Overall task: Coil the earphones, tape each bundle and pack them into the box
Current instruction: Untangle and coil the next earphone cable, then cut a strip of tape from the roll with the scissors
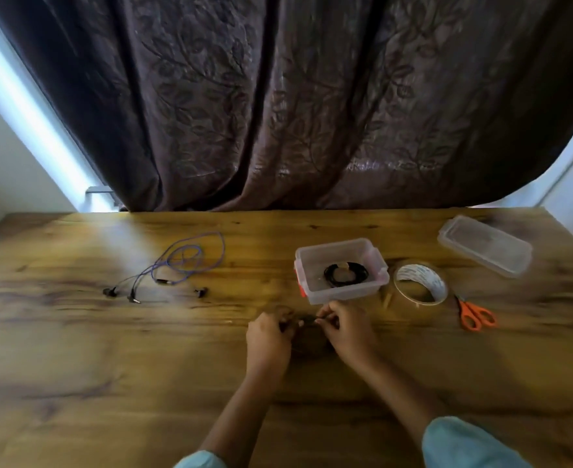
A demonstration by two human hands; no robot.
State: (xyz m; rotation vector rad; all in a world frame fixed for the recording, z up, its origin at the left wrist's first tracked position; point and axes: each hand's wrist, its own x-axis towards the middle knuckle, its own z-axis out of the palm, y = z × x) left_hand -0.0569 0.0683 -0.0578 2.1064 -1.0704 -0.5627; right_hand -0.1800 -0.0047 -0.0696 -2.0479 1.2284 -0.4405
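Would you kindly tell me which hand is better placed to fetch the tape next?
Probably the right hand: both hold the dark earphones, but the tape roll sits to its right, beside the box; the left hand would cross over.

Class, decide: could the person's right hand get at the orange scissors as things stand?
Probably yes: the scissors lie on bare table right of the right hand, nothing between them. That hand is pinching the dark earphones, though, so it must let go first.

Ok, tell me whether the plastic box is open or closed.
Open. The box has no lid on it; the lid lies apart to its right on the table, and a coiled black earphone bundle shows inside.
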